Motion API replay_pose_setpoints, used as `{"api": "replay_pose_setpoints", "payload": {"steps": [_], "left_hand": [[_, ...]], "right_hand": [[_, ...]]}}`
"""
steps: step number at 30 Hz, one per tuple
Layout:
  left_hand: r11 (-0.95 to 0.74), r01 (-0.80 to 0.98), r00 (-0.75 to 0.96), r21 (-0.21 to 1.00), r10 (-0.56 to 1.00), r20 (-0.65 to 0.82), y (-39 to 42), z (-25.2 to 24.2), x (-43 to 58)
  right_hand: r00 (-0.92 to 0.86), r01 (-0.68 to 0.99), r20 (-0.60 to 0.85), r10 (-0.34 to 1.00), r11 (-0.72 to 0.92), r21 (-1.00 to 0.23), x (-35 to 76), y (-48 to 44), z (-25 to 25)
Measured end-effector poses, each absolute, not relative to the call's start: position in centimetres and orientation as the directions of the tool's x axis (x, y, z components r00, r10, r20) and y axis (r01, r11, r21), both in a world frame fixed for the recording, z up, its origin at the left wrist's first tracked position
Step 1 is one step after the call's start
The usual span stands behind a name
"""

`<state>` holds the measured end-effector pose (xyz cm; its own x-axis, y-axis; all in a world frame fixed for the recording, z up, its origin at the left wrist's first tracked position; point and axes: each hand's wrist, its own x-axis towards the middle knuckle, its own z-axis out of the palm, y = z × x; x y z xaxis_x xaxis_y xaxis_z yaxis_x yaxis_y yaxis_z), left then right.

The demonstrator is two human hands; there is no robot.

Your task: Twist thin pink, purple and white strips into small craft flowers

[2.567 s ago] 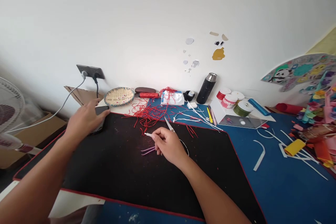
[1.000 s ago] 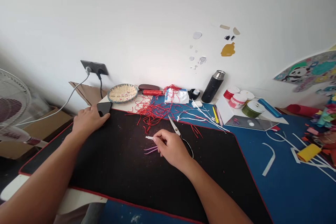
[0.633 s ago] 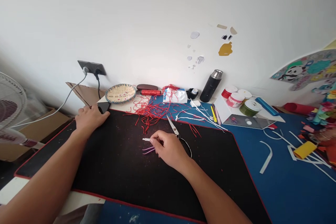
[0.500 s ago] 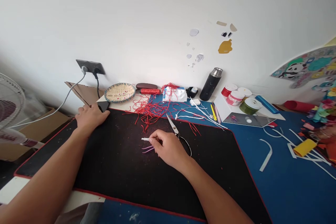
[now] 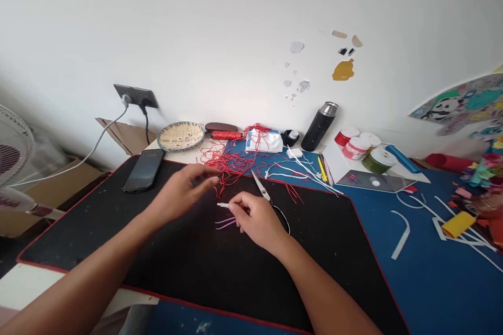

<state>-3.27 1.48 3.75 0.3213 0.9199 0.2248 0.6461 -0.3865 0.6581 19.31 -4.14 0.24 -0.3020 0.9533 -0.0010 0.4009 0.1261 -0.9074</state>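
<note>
Right hand (image 5: 257, 222) pinched on light, stiff white strip (image 5: 222, 204), best held at its end; limp purple cords (image 5: 225, 224) just below. Left hand (image 5: 183, 193) open, empty, near tangled red cord (image 5: 231, 167).

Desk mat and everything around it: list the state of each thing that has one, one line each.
Left hand: open, empty, above the mat.
Right hand: pinching a white strip.
Scissors: blades closed, lying on the black desk mat.
Phone: face up, screen dark.
Thermos: upright, lid on.
Wall socket: two plugs in.
Red cords: loose, tangled.
</note>
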Motion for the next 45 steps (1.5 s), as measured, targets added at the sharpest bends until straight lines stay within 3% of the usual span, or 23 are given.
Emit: {"api": "replay_pose_setpoints", "payload": {"steps": [2,6,13,23,38,45], "left_hand": [[-0.356,0.558,0.427,0.750,0.898,0.109,0.5,3.9,-1.5],[-0.300,0.460,0.506,0.836,0.862,0.031,-0.4,3.0,-0.3],[-0.028,0.107,0.405,0.994,0.914,-0.017,-0.5,0.9,-0.1],[0.061,0.059,0.465,0.996,0.882,-0.082,-0.8,1.1,-0.3],[0.022,0.079,0.318,0.997,0.947,-0.046,-1.2,0.9,0.1],[0.054,0.061,0.264,0.997,0.962,-0.069,-0.7,1.4,-0.3]], "right_hand": [[-0.273,0.342,-0.013,0.962,0.084,-0.936,19.5,-3.9,0.0],[-0.233,0.222,-0.041,0.972,0.012,-0.975,19.7,-3.7,0.0],[-0.233,0.184,-0.058,0.971,-0.015,-0.983,19.6,-3.7,-0.1],[-0.251,0.172,-0.119,0.961,-0.077,-0.982,19.5,-3.7,-0.4],[-0.216,0.144,-0.153,0.964,-0.124,-0.982,19.5,-3.6,0.0],[-0.150,0.077,-0.104,0.983,-0.094,-0.993,19.9,-3.1,0.0]]}}
